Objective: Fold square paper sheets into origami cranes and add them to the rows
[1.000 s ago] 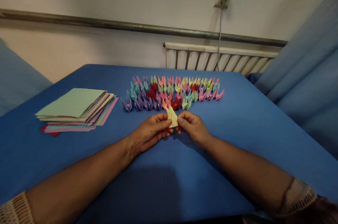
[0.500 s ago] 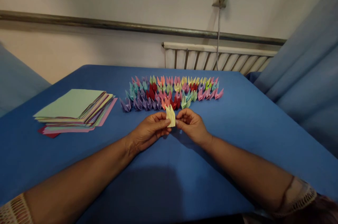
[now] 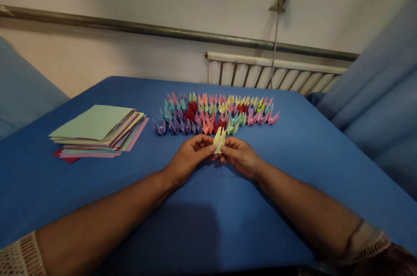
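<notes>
A pale yellow origami crane (image 3: 219, 139), folded narrow with pointed tips upward, is held upright between both hands above the blue table. My left hand (image 3: 192, 154) pinches its lower left side, thumb in front and fingers curled behind. On the other side, my right hand (image 3: 243, 156) grips the lower right edge with thumb and fingers. Just beyond the hands stand rows of folded paper cranes (image 3: 187, 126) in purple, red, pink, green, yellow and teal.
On the left lies a stack of coloured paper sheets (image 3: 94, 123), pale green on top. The blue-covered table (image 3: 286, 224) reaches back to a wall with a metal rail (image 3: 156, 29) and radiator (image 3: 244, 58). Blue curtains (image 3: 384, 72) hang at both sides.
My right thumb and fingers have closed onto the crane's right side. The crane now leans slightly right and its points look more spread. The camera view has shifted a little.
</notes>
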Available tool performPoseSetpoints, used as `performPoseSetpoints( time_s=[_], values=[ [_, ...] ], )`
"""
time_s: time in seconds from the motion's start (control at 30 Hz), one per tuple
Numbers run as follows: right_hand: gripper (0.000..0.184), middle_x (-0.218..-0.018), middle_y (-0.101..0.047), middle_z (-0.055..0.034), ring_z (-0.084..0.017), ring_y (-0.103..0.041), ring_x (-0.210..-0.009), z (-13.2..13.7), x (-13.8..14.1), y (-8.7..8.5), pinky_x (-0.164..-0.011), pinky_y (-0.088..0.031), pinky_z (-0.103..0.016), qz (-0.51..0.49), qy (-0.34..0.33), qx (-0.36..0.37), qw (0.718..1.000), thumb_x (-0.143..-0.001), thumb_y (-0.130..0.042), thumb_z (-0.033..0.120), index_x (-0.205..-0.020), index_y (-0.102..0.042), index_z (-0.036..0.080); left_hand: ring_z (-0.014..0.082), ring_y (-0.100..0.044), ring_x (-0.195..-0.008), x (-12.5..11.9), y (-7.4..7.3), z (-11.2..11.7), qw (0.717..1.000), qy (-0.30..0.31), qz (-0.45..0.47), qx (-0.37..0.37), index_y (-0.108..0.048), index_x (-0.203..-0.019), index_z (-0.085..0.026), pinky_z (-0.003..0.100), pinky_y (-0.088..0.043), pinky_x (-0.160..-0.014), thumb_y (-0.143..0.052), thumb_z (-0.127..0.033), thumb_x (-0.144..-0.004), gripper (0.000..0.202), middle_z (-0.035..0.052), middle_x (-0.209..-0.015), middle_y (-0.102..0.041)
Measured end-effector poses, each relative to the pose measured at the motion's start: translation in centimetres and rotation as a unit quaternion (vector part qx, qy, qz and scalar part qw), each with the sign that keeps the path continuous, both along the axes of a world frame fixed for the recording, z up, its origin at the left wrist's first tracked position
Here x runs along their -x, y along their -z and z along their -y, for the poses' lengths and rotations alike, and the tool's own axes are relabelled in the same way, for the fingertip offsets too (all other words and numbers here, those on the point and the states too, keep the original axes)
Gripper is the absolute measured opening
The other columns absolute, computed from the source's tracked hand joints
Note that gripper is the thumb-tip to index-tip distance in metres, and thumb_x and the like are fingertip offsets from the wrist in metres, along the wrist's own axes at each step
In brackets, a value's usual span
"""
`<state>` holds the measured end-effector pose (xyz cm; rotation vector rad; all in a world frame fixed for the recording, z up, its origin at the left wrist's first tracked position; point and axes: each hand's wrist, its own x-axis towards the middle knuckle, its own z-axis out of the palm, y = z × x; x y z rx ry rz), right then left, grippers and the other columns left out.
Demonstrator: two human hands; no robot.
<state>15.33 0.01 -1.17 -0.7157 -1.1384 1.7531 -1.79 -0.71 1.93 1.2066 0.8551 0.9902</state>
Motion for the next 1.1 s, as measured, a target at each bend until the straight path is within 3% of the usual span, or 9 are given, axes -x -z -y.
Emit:
performPoseSetpoints(
  time_s=[0.23,0.6,0.8,0.9,1.0,1.1],
  values=[
    [0.03,-0.077,-0.069,-0.002,-0.014,-0.063,-0.073,-0.1,-0.8,-0.2,-0.061,-0.045,-0.025,-0.017,-0.067,0.01,0.998,-0.07,-0.078,0.042,-0.085,-0.068,0.019,0.0116,-0.06,-0.062,-0.3,0.0,0.4,1.0,0.0,0.011,0.022,-0.062,-0.088,-0.015,0.025,-0.048,-0.062,-0.076,-0.033,-0.073,0.027,0.0001,-0.07,-0.065],
    [0.027,-0.08,-0.067,-0.0019,-0.014,-0.062,-0.076,-0.1,-1.2,-0.2,-0.064,-0.045,-0.025,-0.027,-0.089,0.017,0.996,-0.075,-0.076,0.039,-0.09,-0.068,0.019,0.0112,-0.061,-0.064,-0.5,-0.2,0.6,0.999,0.014,0.032,0.033,-0.06,-0.091,-0.015,0.023,-0.048,-0.061,-0.073,-0.034,-0.077,0.027,0.0005,-0.072,-0.065],
    [0.022,-0.079,-0.067,-0.0005,-0.012,-0.061,-0.071,-0.1,-0.6,0.5,-0.064,-0.047,-0.025,-0.023,-0.055,-0.007,0.998,-0.074,-0.077,0.037,-0.085,-0.067,0.02,0.009,-0.058,-0.06,-0.5,0.4,0.3,1.0,-0.016,-0.014,-0.005,-0.058,-0.083,-0.014,0.022,-0.046,-0.06,-0.078,-0.03,-0.07,0.028,-0.0024,-0.068,-0.061],
    [0.021,-0.074,-0.067,0.0012,-0.01,-0.06,-0.064,-0.2,-0.3,0.8,-0.062,-0.048,-0.023,-0.009,-0.014,-0.034,0.999,-0.073,-0.077,0.035,-0.08,-0.066,0.02,0.0097,-0.059,-0.063,-0.5,0.7,0.1,0.999,-0.041,-0.024,0.001,-0.059,-0.092,-0.015,0.023,-0.047,-0.061,-0.079,-0.028,-0.067,0.035,-0.0012,-0.076,-0.063],
    [0.025,-0.067,-0.066,0.0021,-0.009,-0.058,-0.056,-0.3,-0.2,0.9,-0.058,-0.048,-0.023,0.028,0.016,-0.056,0.998,-0.071,-0.079,0.038,-0.076,-0.064,0.018,0.0116,-0.061,-0.069,-0.5,0.7,-0.1,0.999,-0.031,-0.028,0.015,-0.059,-0.099,-0.015,0.023,-0.048,-0.061,-0.079,-0.028,-0.066,0.041,0.0014,-0.085,-0.065],
    [0.028,-0.064,-0.065,0.0021,-0.009,-0.057,-0.053,-0.3,-0.1,0.9,-0.056,-0.049,-0.025,0.055,0.028,-0.073,0.995,-0.072,-0.077,0.042,-0.076,-0.062,0.018,0.0117,-0.06,-0.069,-0.5,0.6,-0.1,0.999,-0.01,-0.031,0.02,-0.059,-0.094,-0.013,0.023,-0.047,-0.062,-0.077,-0.027,-0.067,0.035,0.0009,-0.081,-0.065]
  ],
)
